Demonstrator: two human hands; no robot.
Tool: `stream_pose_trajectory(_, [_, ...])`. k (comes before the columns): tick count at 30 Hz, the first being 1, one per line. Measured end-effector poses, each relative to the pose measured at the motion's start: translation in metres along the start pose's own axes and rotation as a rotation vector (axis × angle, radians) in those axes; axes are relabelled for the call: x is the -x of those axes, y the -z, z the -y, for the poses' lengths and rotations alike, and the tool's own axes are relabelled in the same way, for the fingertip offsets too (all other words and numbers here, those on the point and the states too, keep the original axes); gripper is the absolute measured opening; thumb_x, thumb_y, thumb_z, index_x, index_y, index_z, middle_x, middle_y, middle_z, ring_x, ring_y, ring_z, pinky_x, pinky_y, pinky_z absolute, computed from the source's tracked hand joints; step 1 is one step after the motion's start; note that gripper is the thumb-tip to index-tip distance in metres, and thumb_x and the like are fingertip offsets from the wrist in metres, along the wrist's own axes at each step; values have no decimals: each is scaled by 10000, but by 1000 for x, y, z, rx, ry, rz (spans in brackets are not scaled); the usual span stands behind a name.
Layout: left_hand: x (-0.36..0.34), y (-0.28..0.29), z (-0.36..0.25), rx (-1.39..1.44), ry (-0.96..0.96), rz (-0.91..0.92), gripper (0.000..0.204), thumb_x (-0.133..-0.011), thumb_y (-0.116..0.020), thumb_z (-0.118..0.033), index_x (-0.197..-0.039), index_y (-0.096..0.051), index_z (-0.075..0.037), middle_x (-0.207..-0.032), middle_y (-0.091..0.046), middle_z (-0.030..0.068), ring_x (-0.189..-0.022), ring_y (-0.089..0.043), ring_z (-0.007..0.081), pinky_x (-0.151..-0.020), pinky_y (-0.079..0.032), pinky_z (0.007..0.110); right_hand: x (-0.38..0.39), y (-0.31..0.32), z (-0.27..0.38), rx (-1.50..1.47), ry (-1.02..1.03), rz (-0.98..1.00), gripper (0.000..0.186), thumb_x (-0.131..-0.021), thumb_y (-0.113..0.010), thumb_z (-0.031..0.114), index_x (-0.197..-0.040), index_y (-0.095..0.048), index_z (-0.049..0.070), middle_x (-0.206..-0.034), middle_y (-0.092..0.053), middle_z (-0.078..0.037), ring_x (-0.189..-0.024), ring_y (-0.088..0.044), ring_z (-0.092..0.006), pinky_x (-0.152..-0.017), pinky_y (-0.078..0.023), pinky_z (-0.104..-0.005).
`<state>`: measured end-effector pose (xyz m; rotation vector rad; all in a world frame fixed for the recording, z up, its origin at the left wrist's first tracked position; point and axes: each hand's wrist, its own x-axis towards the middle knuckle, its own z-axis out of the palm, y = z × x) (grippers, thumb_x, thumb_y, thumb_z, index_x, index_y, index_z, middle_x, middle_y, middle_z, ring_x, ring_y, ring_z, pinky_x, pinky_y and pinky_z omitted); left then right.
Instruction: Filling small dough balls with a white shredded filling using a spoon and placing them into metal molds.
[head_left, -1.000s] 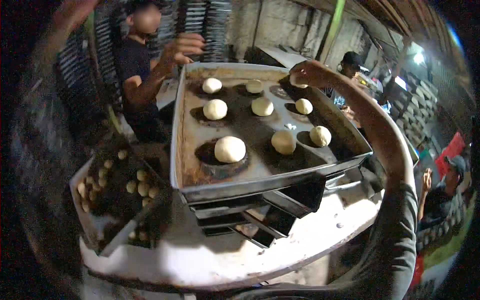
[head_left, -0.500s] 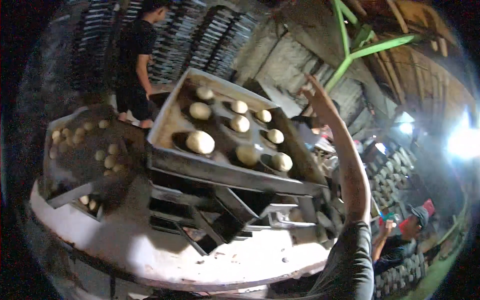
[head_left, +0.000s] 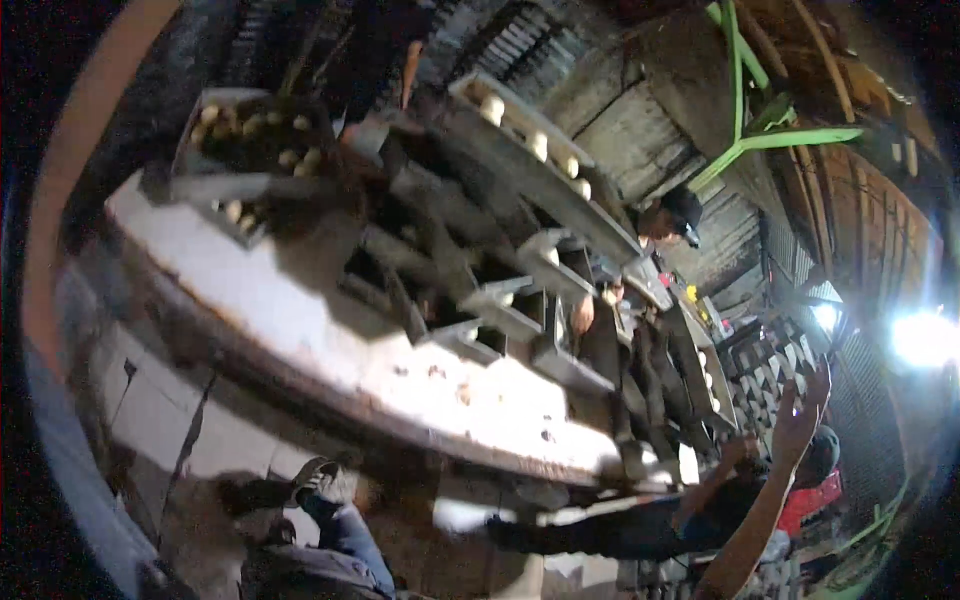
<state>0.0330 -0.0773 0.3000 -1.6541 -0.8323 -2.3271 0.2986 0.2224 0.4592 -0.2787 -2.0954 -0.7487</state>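
Observation:
My right hand is raised at the right side, fingers spread and nothing visible in them. Behind it in the picture stand stacked dark trays. At the far left my left forearm runs up past the top edge, so that hand is out of the picture. A long tray holding several pale dough balls lies tilted on top of a jumbled pile of dark metal trays. Neither hand visibly touches them.
The pile stands on a white-topped table with a curved-looking front edge. Another tray with dough balls is at its left end. A capped person is behind the pile; another in dark clothes is at right. A green frame rises behind.
The view has swung, and the dough tray now shows more edge-on and farther up. My right hand has gone rightward and down. My left forearm has come in at the left.

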Motion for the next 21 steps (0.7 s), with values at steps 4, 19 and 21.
stream_pose_trajectory(4, [12,-42,-19,23,21,64,352,-655,-683,-162,-961,-579,-25,-946,-561,83,-851,-548,184,-754,-444,318,54,51,-32,203,97,174,526,-791,-509,142,-1261,-331,-15,-1267,-375,-108,-1135,-403,-194,-925,-349,-328])
stream_pose_trajectory(19, [88,-379,84,755,412,707,397,-582,-757,-38,-938,-582,-21,-925,-590,70,-889,-550,145,-795,-440,276,375,40,-51,-1606,-910,-69,368,-861,-452,389,-910,-517,30,-850,-503,-60,-807,-498,-161,-725,-413,-294])
stream_pose_trajectory(21, [138,-413,109,615,456,865,346,-632,-724,-53,-952,-592,-31,-900,-607,80,-895,-555,149,-830,-423,286,462,47,-27,-1635,-1243,-179,390,-856,-425,422,-925,-536,55,-980,-537,-123,-906,-506,-223,-774,-419,-344])
